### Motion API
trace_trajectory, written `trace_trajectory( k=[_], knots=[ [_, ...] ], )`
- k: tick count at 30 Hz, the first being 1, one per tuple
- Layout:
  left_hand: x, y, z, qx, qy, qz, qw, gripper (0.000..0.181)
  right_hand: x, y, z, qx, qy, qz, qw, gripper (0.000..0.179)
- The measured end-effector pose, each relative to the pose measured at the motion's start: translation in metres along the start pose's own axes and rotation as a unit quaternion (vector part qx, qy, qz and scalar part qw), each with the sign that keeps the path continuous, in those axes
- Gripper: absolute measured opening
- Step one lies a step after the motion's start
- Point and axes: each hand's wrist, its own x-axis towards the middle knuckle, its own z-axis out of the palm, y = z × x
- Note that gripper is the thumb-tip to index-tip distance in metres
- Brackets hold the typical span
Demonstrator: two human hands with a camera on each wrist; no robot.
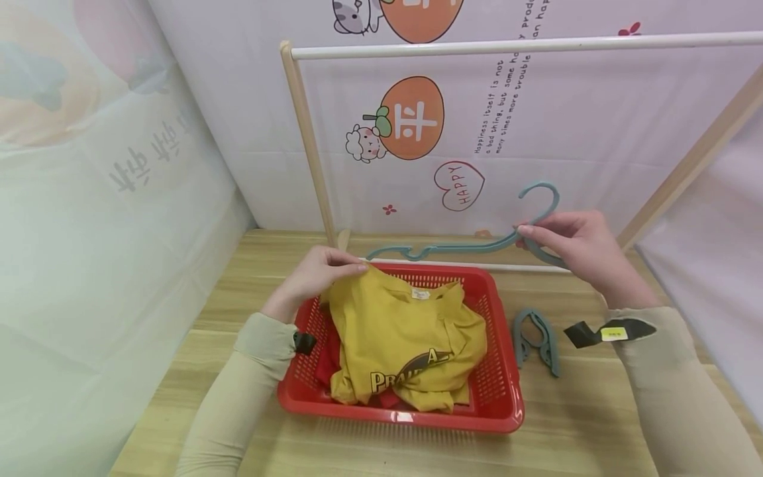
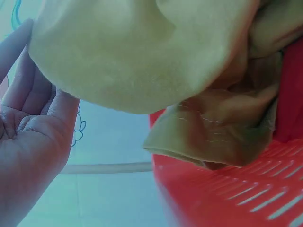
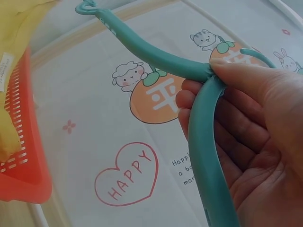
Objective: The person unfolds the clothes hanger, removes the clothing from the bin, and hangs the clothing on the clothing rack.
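Note:
A yellow T-shirt (image 1: 411, 331) with dark printed lettering lies in a red plastic basket (image 1: 509, 391), its collar toward the rack. At the shirt's left shoulder, my left hand (image 1: 318, 271) pinches the fabric between thumb and fingers and lifts it. My right hand (image 1: 575, 248) holds a teal clothes hanger (image 1: 471, 248) at the joint below its hook. One arm of that hanger reaches left, its tip close to the pinched shoulder; in the right wrist view the other arm (image 3: 208, 156) points down past the palm. Some red cloth (image 1: 326, 361) shows under the shirt.
A second teal hanger (image 1: 536, 341), folded, lies on the wooden table (image 1: 238, 318) right of the basket. Behind stands a rack with a white top bar (image 1: 477, 48) and wooden posts (image 1: 310, 146). Printed white sheeting (image 1: 381, 192) covers the back and sides.

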Motion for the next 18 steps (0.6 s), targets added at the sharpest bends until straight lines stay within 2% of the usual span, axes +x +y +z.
trace_trajectory(
  k=[5, 10, 18],
  knots=[
    [-0.002, 0.005, -0.003, 0.0, 0.0, 0.012, 0.9999, 0.022, -0.001, 0.0, -0.001, -0.008, -0.005, 0.001, 1.0, 0.027],
    [-0.005, 0.012, -0.006, -0.009, 0.007, 0.012, 0.9999, 0.022, -0.002, 0.002, -0.003, -0.008, -0.008, 0.005, 0.9999, 0.027],
    [-0.005, 0.019, -0.005, -0.011, 0.019, 0.037, 0.9991, 0.022, -0.002, -0.001, -0.001, 0.008, -0.001, -0.005, 1.0, 0.026]
  ],
)
